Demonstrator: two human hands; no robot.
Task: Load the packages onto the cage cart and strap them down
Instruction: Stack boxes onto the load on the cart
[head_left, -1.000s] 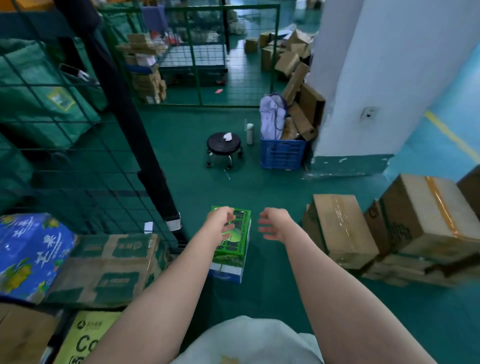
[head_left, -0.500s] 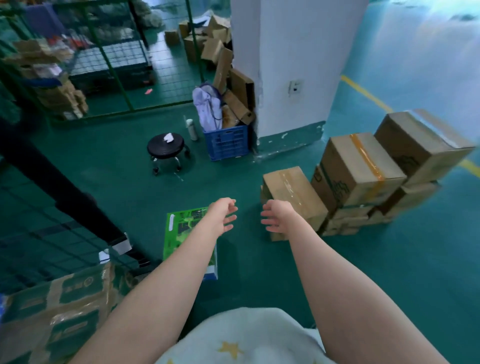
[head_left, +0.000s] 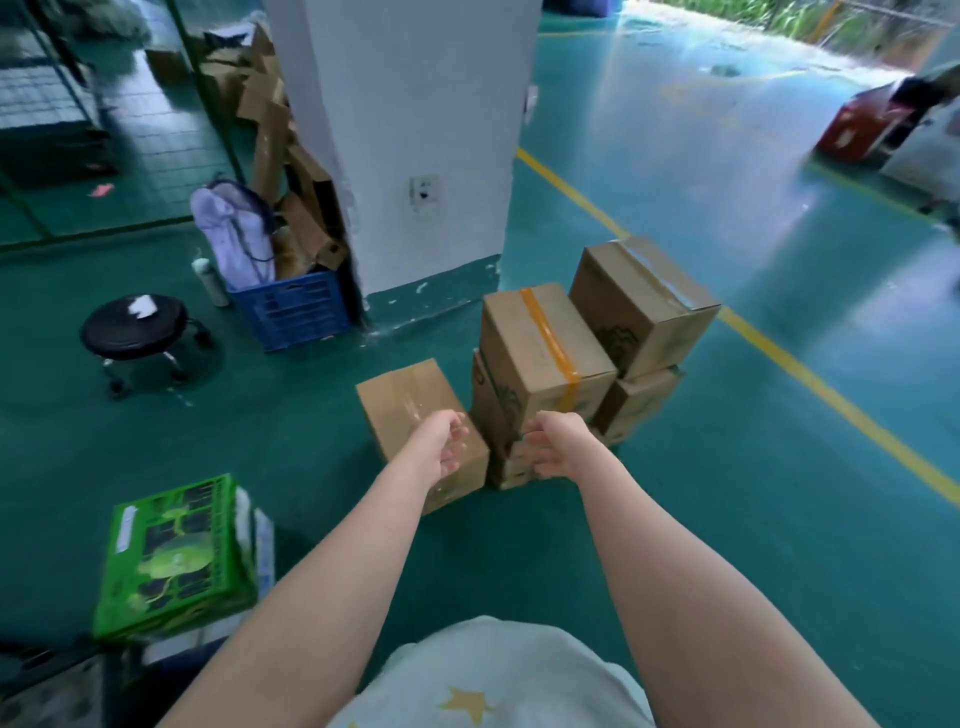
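Observation:
Several brown cardboard boxes stand on the green floor ahead. A low single box (head_left: 400, 400) is nearest. Behind it stands a box with orange tape (head_left: 540, 353) on top of another, and beside that a box with clear tape (head_left: 641, 299) on a lower box. My left hand (head_left: 447, 447) hovers over the near box, fingers loosely curled, holding nothing. My right hand (head_left: 558, 441) hangs in front of the orange-taped stack, also empty. A green printed package (head_left: 176, 551) lies on the floor at lower left. The cage cart is out of view.
A white pillar (head_left: 415, 130) rises behind the boxes. Left of it are a blue crate (head_left: 291, 312) with a white bag and flattened cardboard, a white bottle (head_left: 210, 280) and a black wheeled stool (head_left: 135, 332). A yellow floor line (head_left: 779, 358) runs at right.
My view has swung right, away from the cage cart, toward the brown boxes. Both empty hands left the green package and now reach toward the boxes.

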